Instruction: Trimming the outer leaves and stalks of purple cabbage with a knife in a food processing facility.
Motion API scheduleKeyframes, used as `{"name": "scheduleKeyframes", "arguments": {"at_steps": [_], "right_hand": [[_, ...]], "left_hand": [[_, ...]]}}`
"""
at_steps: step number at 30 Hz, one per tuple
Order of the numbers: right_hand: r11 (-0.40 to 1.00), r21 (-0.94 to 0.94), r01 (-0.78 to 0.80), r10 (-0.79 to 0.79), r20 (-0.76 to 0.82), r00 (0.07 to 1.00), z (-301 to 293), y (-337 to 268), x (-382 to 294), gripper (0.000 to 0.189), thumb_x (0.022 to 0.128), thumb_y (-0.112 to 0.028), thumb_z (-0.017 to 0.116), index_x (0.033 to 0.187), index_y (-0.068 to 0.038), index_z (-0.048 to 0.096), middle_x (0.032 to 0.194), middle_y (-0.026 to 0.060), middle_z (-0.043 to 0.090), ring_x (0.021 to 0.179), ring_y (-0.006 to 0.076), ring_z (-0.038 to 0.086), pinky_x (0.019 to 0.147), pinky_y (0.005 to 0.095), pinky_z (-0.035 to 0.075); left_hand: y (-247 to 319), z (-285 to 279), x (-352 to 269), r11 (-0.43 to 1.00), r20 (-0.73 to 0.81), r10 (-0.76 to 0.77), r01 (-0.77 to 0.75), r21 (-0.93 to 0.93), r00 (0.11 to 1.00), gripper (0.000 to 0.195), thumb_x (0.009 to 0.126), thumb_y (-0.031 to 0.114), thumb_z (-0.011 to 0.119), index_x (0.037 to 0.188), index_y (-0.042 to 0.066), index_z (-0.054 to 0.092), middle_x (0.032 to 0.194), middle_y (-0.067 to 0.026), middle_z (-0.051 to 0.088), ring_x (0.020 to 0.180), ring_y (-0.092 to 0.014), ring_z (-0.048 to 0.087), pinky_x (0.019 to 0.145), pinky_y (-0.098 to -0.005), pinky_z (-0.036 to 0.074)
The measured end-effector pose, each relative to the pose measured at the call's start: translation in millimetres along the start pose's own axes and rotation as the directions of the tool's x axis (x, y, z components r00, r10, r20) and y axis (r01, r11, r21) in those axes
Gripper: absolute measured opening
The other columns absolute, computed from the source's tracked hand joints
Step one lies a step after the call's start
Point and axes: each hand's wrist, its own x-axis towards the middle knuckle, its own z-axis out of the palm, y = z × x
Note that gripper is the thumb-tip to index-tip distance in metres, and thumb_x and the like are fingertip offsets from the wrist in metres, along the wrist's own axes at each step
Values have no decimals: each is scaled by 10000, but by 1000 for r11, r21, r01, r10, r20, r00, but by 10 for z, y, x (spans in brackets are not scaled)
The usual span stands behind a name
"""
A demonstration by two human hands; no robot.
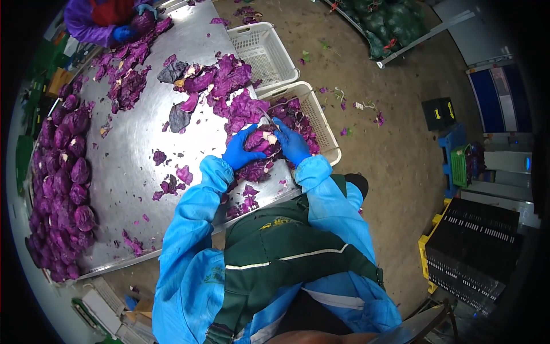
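Observation:
A red cabbage head [259, 142] with a pale cut stem end is between my two hands, over the edge of a steel table. My blue-gloved left hand [241, 150] grips its left side, with the thumb across the near side. On the other side my blue-gloved right hand [293, 142] is close against the head. A thin blade, apparently of a knife [265, 114], sticks out past its fingertips; the handle is hidden in the hand. Loose purple leaves [245, 109] lie just beyond the head, and more leaves [255, 170] lie under it.
Against the steel table [124, 172] stand a white crate [324, 124] holding leaves and another white crate [264, 49]. Many cabbage heads [62, 185] are piled at the left. A co-worker's gloved hand [123, 33] handles cabbage at the far end. Black crates [472, 249] are stacked at right.

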Motion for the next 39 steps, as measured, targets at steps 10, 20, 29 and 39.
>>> {"name": "scheduleKeyframes", "arguments": {"at_steps": [10,20,29,39], "right_hand": [[270,664,-697,517,510,687,206,359,-114,390,884,-447,491,1038,-103,590,795,65,630,613,177,572,515,322,451],[322,613,-722,491,544,681,360,124,-590,340,914,-382,481,1163,-151,491,849,120,668,425,113,427,368,277,349],[999,-30,-13,14,23,1000,25,-352,-642,601,912,-332,478,1431,-186,212,911,221,628,653,375,604,560,457,457],[949,-281,-144,185,128,974,235,-289,-357,492,925,-345,454,1375,-184,338,778,213,627,594,362,603,541,447,469]], "left_hand": [[61,-270,-26,986,259,149,-163,32,954,891,566,164,834,1337,80,395,1288,-123,484,1223,-275,434,1042,-379,313],[42,-24,-591,983,-363,37,32,183,931,717,713,382,757,1242,0,459,1137,-207,544,1055,-325,541,911,-378,436],[227,149,-446,940,-292,35,69,335,956,1134,517,491,822,1383,14,267,1421,-244,246,1242,-418,327,1027,-475,293],[354,370,-439,942,-426,141,11,337,894,922,532,299,830,1296,48,380,1295,-179,418,1158,-371,403,1007,-453,299]]}}
